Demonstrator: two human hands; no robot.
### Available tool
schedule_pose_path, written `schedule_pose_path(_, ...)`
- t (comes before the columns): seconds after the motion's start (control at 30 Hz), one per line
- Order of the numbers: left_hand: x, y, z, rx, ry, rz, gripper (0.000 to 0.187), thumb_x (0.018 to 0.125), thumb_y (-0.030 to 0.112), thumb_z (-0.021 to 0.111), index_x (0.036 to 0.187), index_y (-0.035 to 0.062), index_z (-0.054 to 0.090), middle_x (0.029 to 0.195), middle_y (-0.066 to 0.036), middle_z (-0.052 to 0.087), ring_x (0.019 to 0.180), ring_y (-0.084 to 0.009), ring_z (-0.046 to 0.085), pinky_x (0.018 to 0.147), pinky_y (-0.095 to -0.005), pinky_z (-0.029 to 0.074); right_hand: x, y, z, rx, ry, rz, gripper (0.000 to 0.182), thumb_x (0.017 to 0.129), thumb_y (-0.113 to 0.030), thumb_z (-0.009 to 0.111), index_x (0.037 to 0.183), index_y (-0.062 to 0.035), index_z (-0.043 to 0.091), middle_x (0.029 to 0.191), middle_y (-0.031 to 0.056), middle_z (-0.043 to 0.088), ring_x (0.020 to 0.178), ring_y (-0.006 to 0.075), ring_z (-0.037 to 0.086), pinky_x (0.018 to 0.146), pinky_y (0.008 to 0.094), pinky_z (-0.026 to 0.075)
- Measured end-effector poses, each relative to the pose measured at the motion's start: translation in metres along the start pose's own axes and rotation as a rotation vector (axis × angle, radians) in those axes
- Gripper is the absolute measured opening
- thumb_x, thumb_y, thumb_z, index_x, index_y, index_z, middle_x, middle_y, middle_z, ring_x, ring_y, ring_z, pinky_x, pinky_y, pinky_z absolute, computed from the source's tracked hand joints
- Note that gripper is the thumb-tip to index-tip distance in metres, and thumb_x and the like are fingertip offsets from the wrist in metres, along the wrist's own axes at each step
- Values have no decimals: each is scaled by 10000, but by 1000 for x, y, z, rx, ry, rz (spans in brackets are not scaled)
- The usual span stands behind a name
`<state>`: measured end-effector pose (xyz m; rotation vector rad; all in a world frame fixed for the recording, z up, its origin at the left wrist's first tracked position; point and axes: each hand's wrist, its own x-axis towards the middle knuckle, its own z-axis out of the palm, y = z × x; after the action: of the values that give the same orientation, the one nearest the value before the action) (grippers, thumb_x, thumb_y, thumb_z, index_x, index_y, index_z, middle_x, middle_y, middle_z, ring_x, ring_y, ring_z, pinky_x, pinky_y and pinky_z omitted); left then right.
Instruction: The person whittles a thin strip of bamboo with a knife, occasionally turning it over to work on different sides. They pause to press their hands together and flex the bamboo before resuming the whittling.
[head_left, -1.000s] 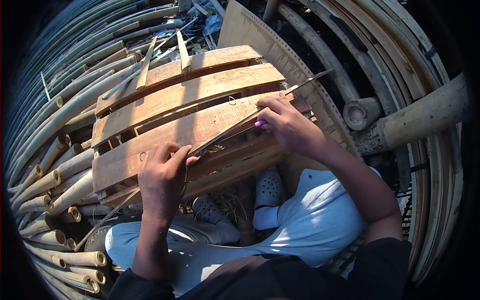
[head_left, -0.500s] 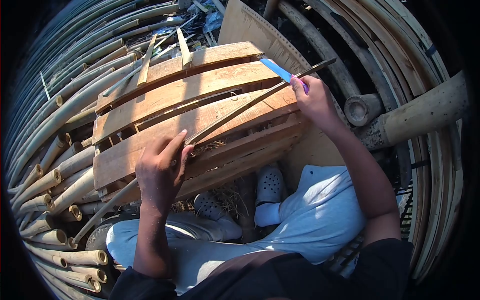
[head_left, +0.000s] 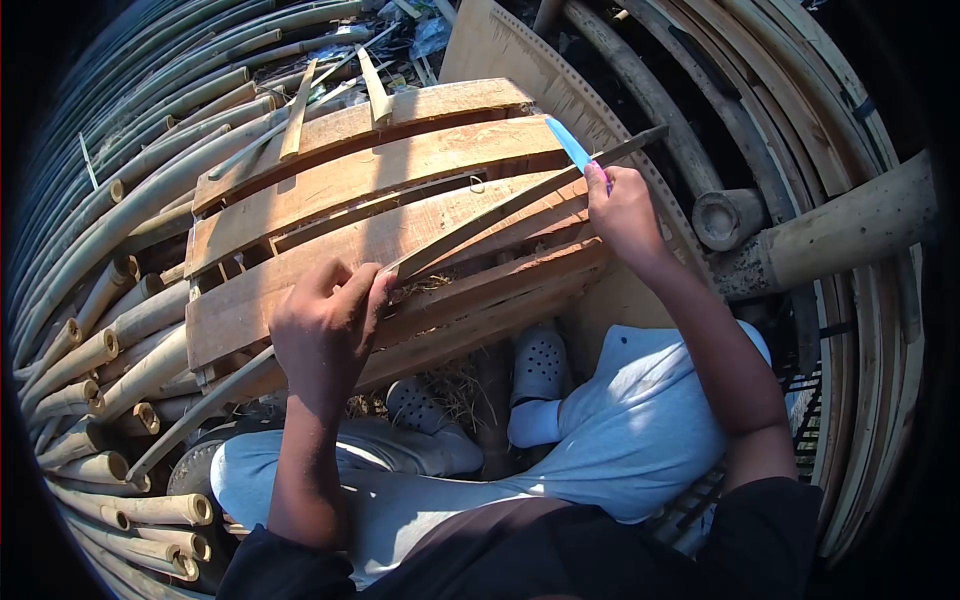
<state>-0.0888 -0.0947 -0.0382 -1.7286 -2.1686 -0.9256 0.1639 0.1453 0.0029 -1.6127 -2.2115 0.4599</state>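
Observation:
A long thin bamboo strip (head_left: 500, 215) slants across a slatted wooden crate (head_left: 270, 305), its far end past the right edge. My left hand (head_left: 325, 312) is closed around the strip near the crate's front, thumb and fingers pinching it. The strip's other end emerges below that wrist toward the lower left. My right hand (head_left: 625, 212) is closed on a knife (head_left: 570, 145) with a light blue blade and a pink-purple handle. The blade points up and left, crossing close to the strip's far part; whether its edge touches the strip is hard to tell.
Cut bamboo poles (head_left: 150, 335) are stacked on the left. Two short split pieces (head_left: 376, 92) lie on the crate's back. A tan sheet (head_left: 500, 45) with a perforated edge leans behind, and a thick bamboo pole (head_left: 850, 225) and long slats (head_left: 865, 430) are at right.
My right hand has shifted slightly right and down, and the blade stands steeper. The fingers of my left hand have curled tighter on the strip. The strip's lower end has moved left.

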Motion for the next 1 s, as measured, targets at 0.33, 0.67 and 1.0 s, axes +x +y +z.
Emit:
schedule_pose_path(0.33, 1, 2, -7, -178, -35, -142, 180, 895, 341, 814, 908, 161, 816, 790, -18, 678, 693, -219, 662, 610, -356, 491, 11, 12, 0, 132, -50, 105, 494, 1091, -388, 577, 867, 40, 681, 633, 17, 566, 562, 107, 509, 512, 341, 402)
schedule_pose_path(0.67, 1, 6, -5, -227, -38, -180, 164, 872, 321, 840, 919, 163, 831, 798, -19, 696, 685, -211, 673, 620, -344, 497, 18, 10, -6, 19, -40, 76, 465, 1089, -377, 577, 937, 40, 720, 647, 39, 610, 538, 117, 558, 493, 339, 455)
schedule_pose_path(1.0, 1, 10, -2, -213, -4, -156, 159, 870, 301, 844, 911, 148, 829, 783, -25, 684, 666, -199, 662, 609, -340, 490, 8, -9, -9, 154, -128, 127, 513, 1089, -369, 587, 758, 18, 651, 582, 30, 532, 487, 104, 485, 482, 346, 398)
